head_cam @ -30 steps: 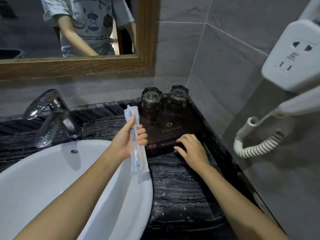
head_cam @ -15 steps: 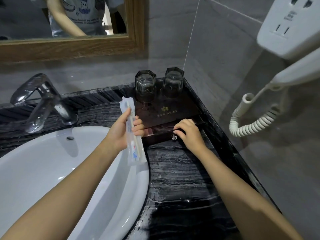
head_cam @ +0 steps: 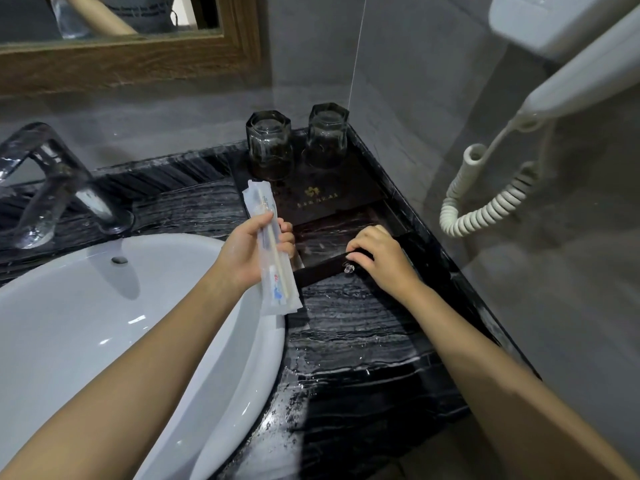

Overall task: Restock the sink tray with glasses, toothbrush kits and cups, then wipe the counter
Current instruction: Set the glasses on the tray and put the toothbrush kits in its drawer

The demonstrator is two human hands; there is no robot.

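A dark wooden tray box (head_cam: 332, 197) with a gold logo sits in the counter's back right corner. Two upturned glasses (head_cam: 269, 147) (head_cam: 327, 135) stand on its top at the back. Its drawer (head_cam: 325, 237) is pulled out toward me, showing a dark inside. My right hand (head_cam: 379, 259) grips the drawer's front edge beside a small clear knob (head_cam: 348, 268). My left hand (head_cam: 254, 252) holds a clear-wrapped toothbrush kit (head_cam: 272, 247) upright, just left of the drawer, over the rim of the basin.
A white basin (head_cam: 104, 327) fills the left, with a chrome tap (head_cam: 52, 188) behind it. The black marble counter (head_cam: 360, 344) is wet. A wall hairdryer with a coiled cord (head_cam: 485, 199) hangs at the right. A wood-framed mirror (head_cam: 131, 60) is above.
My right hand has pulled the drawer out toward me; it was shut a second ago. My left hand keeps the toothbrush kit in about the same place. My view tipped downward.
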